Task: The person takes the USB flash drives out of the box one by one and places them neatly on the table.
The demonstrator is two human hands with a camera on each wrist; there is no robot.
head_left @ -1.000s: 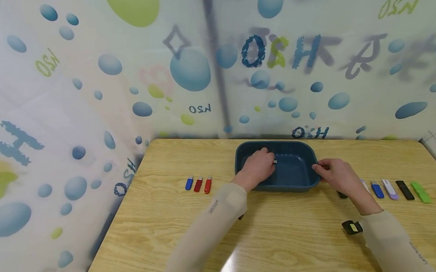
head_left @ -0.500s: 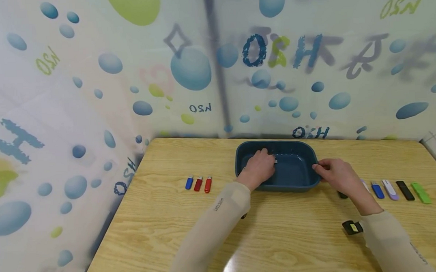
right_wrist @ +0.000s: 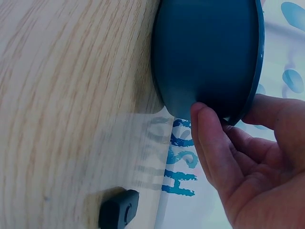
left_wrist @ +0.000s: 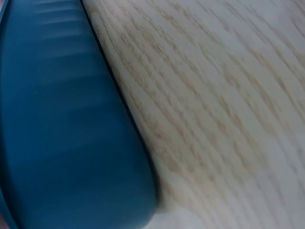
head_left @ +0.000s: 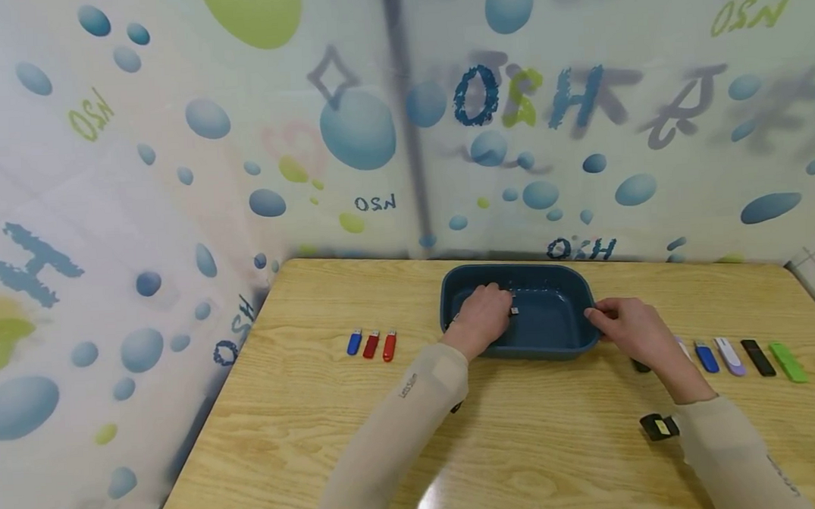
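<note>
Reaching down into the dark blue box, my left hand has its fingertips hidden from the head view. A small metal USB connector shows right beside those fingers; whether they hold it I cannot tell. The left wrist view has only the outer wall of the box, not the hand. At the box's right end my right hand pinches the rim. In the right wrist view, the thumb of the right hand is at the rim and the other fingers touch the outer wall of the box.
On the wooden table, a blue USB stick, a dark red one and a red one lie left of the box. Several more lie to the right, among them a black one and a green one. A patterned curtain hangs behind.
Inside the box my left hand has shifted slightly, and the metal connector beside its fingers shows a little nearer the box's front. My right hand stays on the rim.
</note>
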